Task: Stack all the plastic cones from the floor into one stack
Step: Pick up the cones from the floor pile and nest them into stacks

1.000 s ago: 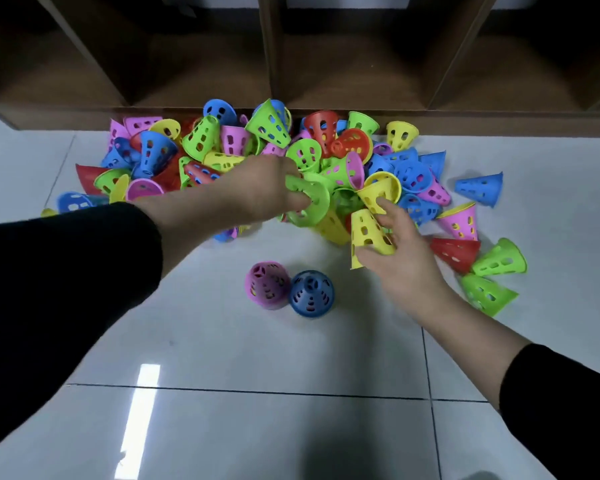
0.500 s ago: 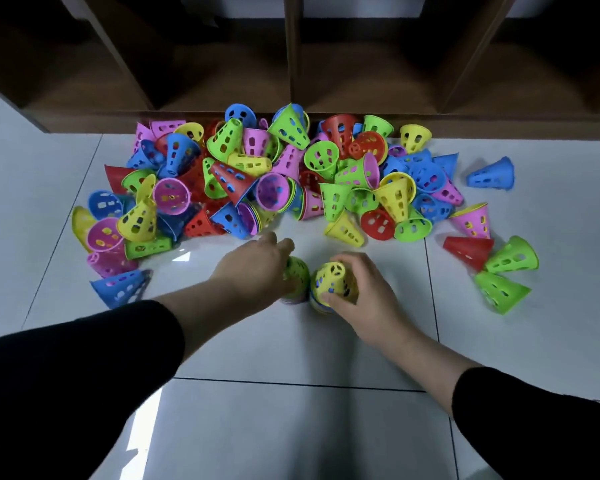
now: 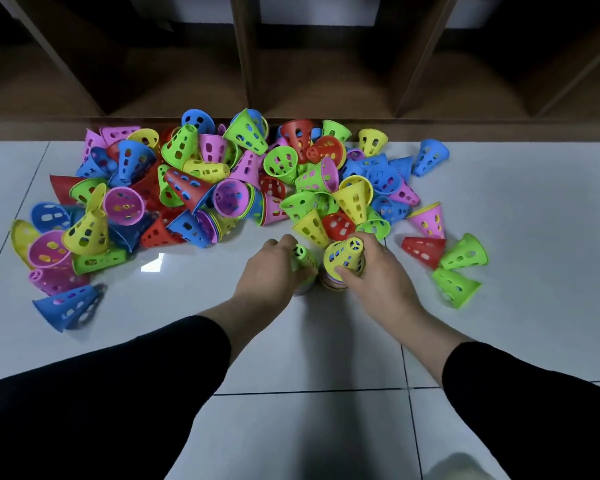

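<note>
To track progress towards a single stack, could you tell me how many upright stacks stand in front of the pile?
2: a green-topped stack gripped by the left hand, a yellow-topped stack by the right hand; none seems hidden.

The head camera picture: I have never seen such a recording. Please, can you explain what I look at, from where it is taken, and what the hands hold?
There is no machine here. A person wears a camera on the head, so you look forward and down along their black sleeves at their own two hands.

Below is a pale tiled floor, with dark wooden shelves behind. A big pile of cones lies there: small plastic cones with holes, in pink, blue, green, yellow and red.

The left hand grips a green cone. The right hand grips a yellow cone. Each cone sits on top of a small stack standing on the floor; the two stacks are side by side.
</note>
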Motion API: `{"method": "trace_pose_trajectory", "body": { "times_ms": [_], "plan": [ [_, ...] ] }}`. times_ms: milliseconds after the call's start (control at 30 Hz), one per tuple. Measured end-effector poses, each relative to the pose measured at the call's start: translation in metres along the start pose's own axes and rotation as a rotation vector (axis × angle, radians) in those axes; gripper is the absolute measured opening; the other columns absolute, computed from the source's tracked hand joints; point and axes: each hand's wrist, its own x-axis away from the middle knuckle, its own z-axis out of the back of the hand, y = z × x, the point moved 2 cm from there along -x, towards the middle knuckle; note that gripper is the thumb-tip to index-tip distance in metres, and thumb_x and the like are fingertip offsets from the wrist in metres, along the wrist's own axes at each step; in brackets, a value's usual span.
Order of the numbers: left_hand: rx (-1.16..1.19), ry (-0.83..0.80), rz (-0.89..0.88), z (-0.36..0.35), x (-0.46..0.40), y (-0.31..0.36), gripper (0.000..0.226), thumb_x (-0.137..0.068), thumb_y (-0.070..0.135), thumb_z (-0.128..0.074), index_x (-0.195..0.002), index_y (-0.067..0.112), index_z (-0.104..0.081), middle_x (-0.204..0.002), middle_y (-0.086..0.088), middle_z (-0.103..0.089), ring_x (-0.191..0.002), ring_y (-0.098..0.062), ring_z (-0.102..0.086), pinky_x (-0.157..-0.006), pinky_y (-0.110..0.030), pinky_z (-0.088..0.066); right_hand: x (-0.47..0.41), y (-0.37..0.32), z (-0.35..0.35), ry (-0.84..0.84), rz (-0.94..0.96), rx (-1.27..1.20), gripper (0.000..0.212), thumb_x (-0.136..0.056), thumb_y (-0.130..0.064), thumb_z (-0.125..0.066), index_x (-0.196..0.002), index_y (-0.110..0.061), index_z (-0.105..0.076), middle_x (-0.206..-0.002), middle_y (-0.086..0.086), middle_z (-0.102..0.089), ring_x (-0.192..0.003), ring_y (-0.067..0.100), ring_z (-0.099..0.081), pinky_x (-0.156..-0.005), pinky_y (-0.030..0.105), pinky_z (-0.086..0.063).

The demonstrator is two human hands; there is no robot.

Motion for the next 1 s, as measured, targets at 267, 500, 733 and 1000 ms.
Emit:
{"method": "trace_pose_trajectory", "body": {
  "times_ms": [267, 500, 733, 1000],
  "plan": [
    [0.005, 0.157, -0.109, 0.008, 0.004, 0.02, 0.072, -0.091, 0.073, -0.03, -0.138, 0.022, -0.05, -0.13, -0.007, -0.058, -0.119, -0.031, -0.053, -0.096, -0.046, -0.045, 0.0, 0.055, 0.05, 0.23, 0.065, 0.055, 0.054, -0.092, -0.05, -0.058, -0.131, -0.013, -0.057, -0.13, 0.005, -0.06, -0.123, 0.023, -0.051, -0.102, 0.038, -0.041],
    [-0.161, -0.041, -0.018, 0.012, -0.062, 0.047, 0.045, -0.101, 0.031, -0.046, -0.145, 0.024, -0.042, -0.139, -0.015, -0.048, -0.112, -0.037, -0.058, -0.09, -0.044, -0.05, 0.021, 0.162, 0.071, -0.087, -0.397, 0.508, 0.073, -0.082, -0.041, -0.076, -0.143, -0.019, -0.042, -0.139, 0.011, -0.042, -0.121, 0.037, -0.045, -0.094, 0.047, -0.047],
    [-0.55, -0.301, -0.36, 0.009, -0.107, 0.075, 0.044, -0.092, 0.005, -0.05, -0.135, 0.017, -0.055, -0.135, -0.011, -0.046, -0.117, -0.029, -0.053, -0.094, -0.04, -0.048, 0.021, 0.164, 0.06, -0.151, -0.411, 0.361, 0.063, -0.078, -0.027, -0.075, -0.136, -0.016, -0.053, -0.113, 0.015, -0.053, -0.101, 0.039, -0.058, -0.084, 0.039, -0.049],
    [-0.995, -0.546, -0.603, 0.007, -0.115, 0.057, 0.05, -0.093, 0.013, -0.061, -0.14, 0.024, -0.049, -0.133, 0.002, -0.057, -0.121, -0.023, -0.055, -0.093, -0.04, -0.048, 0.019, 0.109, 0.055, -0.022, -0.262, 0.025, 0.049, -0.08, -0.036, -0.073, -0.126, -0.028, -0.059, -0.103, 0.002, -0.062, -0.088, 0.026, -0.061, -0.079, 0.038, -0.052]
  ]
}}
